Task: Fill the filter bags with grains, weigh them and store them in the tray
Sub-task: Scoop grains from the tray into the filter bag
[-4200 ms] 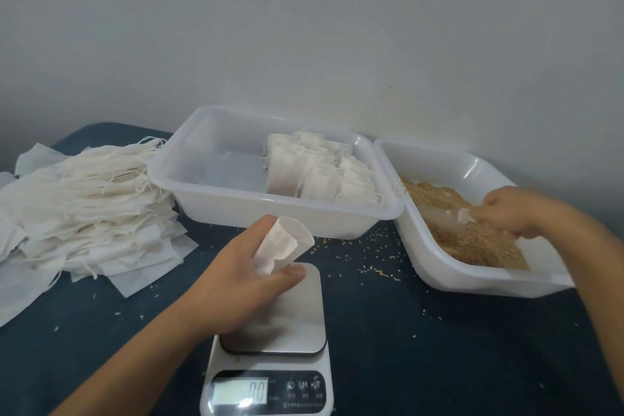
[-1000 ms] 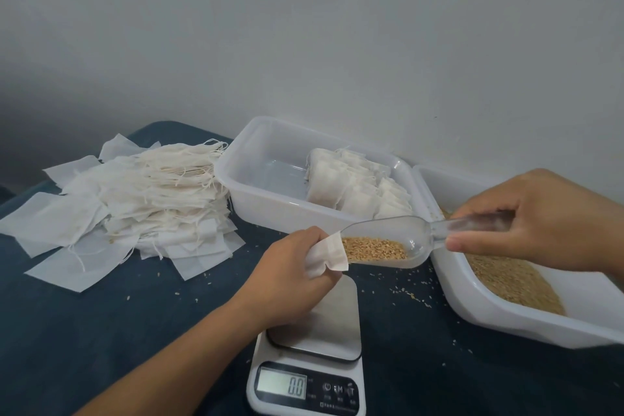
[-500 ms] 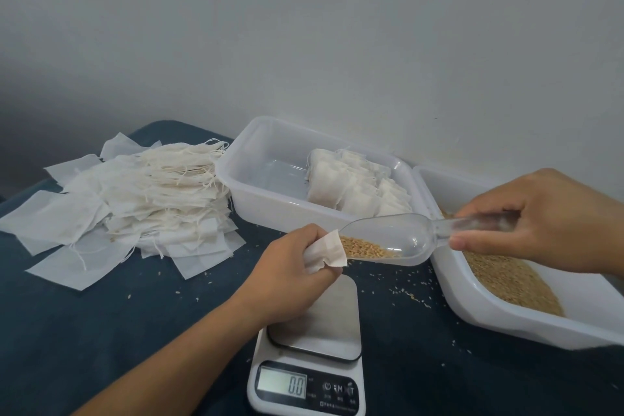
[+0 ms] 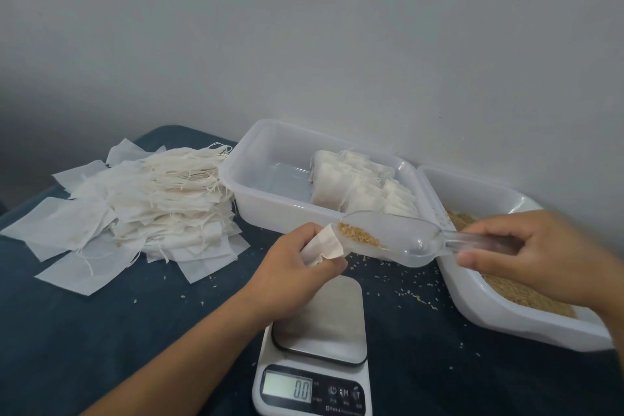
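My left hand (image 4: 297,263) grips a white filter bag (image 4: 322,246) with its mouth held open, just above the scale (image 4: 317,348). My right hand (image 4: 526,253) holds the handle of a clear plastic scoop (image 4: 405,240). The scoop is tilted down to the left, its tip at the bag's mouth, and brown grains (image 4: 359,235) lie in its front end. The scale's steel plate is bare and its display reads 0.0. The middle tray (image 4: 256,186) holds several filled bags (image 4: 358,182) standing in rows at its right side.
A tray of grain (image 4: 499,317) sits at the right, partly under my right hand. A heap of flat filter bags with strings (image 4: 145,209) lies at the left on the dark blue table. Loose grains are scattered between the trays and the scale. A wall stands behind.
The scoop has tipped further down toward the bag, and the grains have slid to its front end at the bag's mouth. My left hand holds the bag in much the same place.
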The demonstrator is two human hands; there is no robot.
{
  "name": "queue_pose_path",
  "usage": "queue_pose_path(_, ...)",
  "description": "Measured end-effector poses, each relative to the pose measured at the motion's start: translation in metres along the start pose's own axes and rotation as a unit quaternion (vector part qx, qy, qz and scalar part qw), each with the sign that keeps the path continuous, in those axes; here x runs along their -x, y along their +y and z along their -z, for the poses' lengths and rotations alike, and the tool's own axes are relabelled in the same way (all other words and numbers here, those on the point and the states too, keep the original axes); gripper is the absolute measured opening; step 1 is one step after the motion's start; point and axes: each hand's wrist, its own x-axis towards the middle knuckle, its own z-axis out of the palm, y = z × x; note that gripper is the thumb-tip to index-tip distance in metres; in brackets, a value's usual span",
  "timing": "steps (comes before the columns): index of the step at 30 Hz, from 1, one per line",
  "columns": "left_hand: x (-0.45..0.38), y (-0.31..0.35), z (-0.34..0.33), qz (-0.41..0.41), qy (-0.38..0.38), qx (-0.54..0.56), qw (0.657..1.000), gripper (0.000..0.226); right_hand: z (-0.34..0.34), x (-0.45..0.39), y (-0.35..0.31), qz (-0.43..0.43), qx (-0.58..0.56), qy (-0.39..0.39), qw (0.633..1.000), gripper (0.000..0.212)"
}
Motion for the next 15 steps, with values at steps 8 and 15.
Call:
queue_pose_path(8,0.002,0.007,0.002,0.018,-0.013,0.086,0.996,0.027,-0.050,0.011,0.029,-0.023,-0.089,0.024,0.995,0.036)
queue_pose_path(15,0.002,0.009,0.005,0.070,-0.116,0.210,0.968,0.014,-0.106,-0.016,0.014,0.021,-0.250,0.068,0.966,0.040)
